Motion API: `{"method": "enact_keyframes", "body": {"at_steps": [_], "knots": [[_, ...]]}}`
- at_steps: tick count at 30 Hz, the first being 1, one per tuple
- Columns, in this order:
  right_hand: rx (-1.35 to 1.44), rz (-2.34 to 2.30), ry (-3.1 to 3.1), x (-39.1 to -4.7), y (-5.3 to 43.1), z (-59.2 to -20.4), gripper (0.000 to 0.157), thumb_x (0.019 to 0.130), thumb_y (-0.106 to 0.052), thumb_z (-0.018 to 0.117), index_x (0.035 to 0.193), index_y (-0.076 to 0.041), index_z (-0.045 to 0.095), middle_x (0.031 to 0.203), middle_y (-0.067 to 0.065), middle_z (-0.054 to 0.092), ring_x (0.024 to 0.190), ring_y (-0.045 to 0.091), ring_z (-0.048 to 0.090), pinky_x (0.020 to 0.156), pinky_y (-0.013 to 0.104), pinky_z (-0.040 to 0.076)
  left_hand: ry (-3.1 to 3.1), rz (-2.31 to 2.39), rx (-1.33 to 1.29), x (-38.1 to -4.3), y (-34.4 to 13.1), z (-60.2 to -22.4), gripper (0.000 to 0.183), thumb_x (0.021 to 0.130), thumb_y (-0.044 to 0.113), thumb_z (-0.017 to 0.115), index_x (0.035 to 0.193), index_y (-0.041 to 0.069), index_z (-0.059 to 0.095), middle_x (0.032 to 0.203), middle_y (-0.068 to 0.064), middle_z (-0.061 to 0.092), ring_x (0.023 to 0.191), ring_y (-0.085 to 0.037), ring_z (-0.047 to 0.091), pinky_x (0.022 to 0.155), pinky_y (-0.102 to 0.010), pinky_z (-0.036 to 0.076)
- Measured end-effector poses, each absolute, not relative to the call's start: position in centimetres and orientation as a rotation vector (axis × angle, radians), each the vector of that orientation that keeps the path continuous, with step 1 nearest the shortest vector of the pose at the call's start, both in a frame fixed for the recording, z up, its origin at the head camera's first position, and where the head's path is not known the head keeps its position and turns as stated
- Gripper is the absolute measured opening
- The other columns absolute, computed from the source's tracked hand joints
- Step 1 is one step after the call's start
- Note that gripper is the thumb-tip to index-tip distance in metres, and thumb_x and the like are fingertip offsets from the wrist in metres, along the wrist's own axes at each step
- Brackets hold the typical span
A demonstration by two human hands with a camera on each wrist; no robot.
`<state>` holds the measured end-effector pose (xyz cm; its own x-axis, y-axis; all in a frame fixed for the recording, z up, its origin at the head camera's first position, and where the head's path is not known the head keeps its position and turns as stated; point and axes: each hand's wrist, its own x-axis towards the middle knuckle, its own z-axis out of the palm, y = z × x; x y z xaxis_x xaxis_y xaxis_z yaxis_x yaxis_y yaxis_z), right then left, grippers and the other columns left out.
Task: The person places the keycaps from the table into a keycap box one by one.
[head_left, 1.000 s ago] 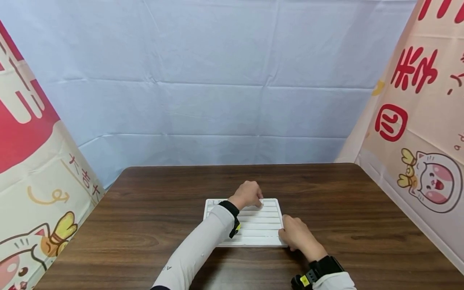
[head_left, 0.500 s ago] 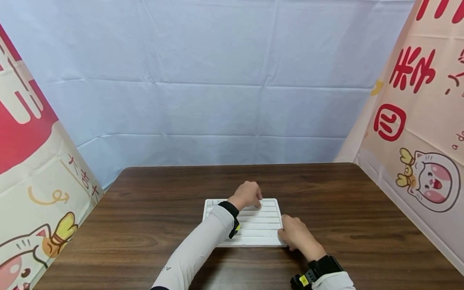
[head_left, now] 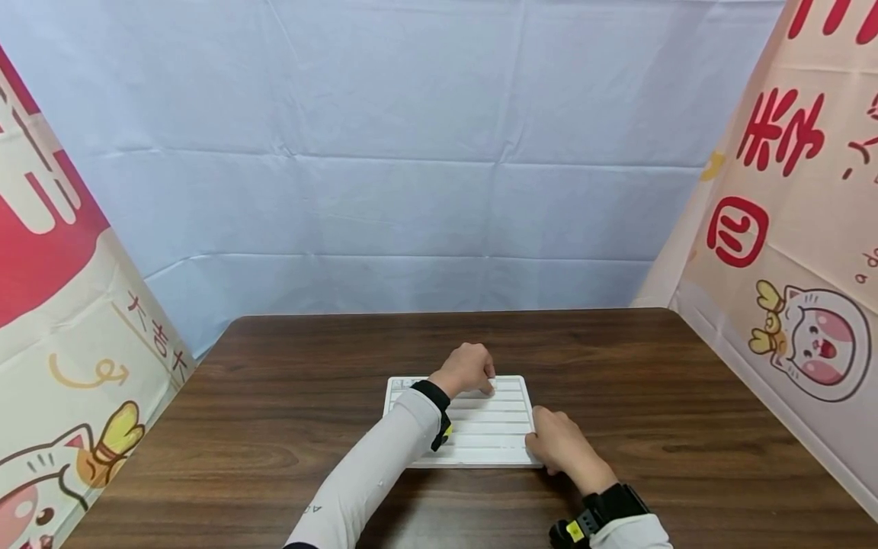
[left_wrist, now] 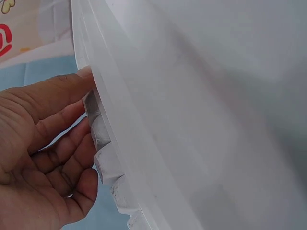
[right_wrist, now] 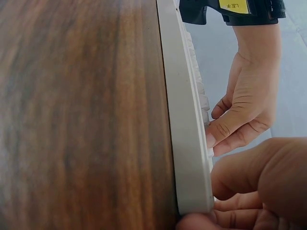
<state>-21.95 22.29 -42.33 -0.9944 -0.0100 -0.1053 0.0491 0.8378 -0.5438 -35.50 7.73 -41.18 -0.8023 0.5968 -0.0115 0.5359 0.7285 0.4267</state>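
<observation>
A white rectangular board (head_left: pixel 488 441) with raised rows across its face lies on the table. In the left wrist view its ridges (left_wrist: pixel 109 164) stand out beyond a flat rim. My left hand (head_left: pixel 466 369) is over the far half, its thumb and index finger pinching at the ridged face. Whether a small separate piece sits between these fingertips is hidden. At the near right corner, my right hand (head_left: pixel 564 445) grips the board's edge. The right wrist view shows the right hand (right_wrist: pixel 273 184) at the end of the board's side wall (right_wrist: pixel 184 124), fingers curled against it.
The dark wooden table (head_left: pixel 288 404) extends around the board. Behind it hangs a pale blue cloth (head_left: pixel 398 191). Printed cloths stand at the left (head_left: pixel 82 358) and right (head_left: pixel 775 229). Both wrists carry black straps with cameras.
The left hand shifts very slightly to the left. The right hand and the board stay almost in place.
</observation>
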Motion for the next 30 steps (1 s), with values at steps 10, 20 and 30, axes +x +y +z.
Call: {"method": "enact_keyframes", "body": {"at_steps": [10, 20, 30], "knots": [[0.025, -0.878, 2.91, -21.99, 22.25, -42.16, 0.019, 0.085, 0.003, 0.052, 0.102, 0.01, 0.054, 0.064, 0.01, 0.048, 0.04, 0.018, 0.049, 0.037, 0.029, 0.042, 2.759, 0.657, 0.948, -35.51, 7.39, -41.06, 0.012, 0.072, 0.008, 0.081, 0.08, 0.011, 0.073, 0.076, 0.007, 0.063, 0.068, -0.008, 0.056, 0.061, -0.022, 0.047], [0.024, -0.871, 2.903, -22.04, 22.13, -42.02, 0.019, 0.085, 0.002, 0.052, 0.102, 0.01, 0.054, 0.065, 0.01, 0.048, 0.04, 0.017, 0.05, 0.037, 0.029, 0.042, 2.766, 0.642, 0.954, -35.54, 7.25, -41.08, 0.011, 0.073, 0.008, 0.08, 0.081, 0.012, 0.073, 0.075, 0.009, 0.062, 0.067, -0.007, 0.055, 0.06, -0.022, 0.046], [0.033, -0.878, 2.881, -22.06, 22.07, -42.08, 0.021, 0.085, 0.001, 0.052, 0.105, 0.011, 0.053, 0.066, 0.01, 0.048, 0.041, 0.018, 0.05, 0.038, 0.029, 0.043, 2.761, 0.657, 0.955, -35.5, 7.18, -41.28, 0.011, 0.073, 0.009, 0.08, 0.081, 0.013, 0.072, 0.076, 0.008, 0.063, 0.067, -0.007, 0.056, 0.06, -0.022, 0.046]]}}
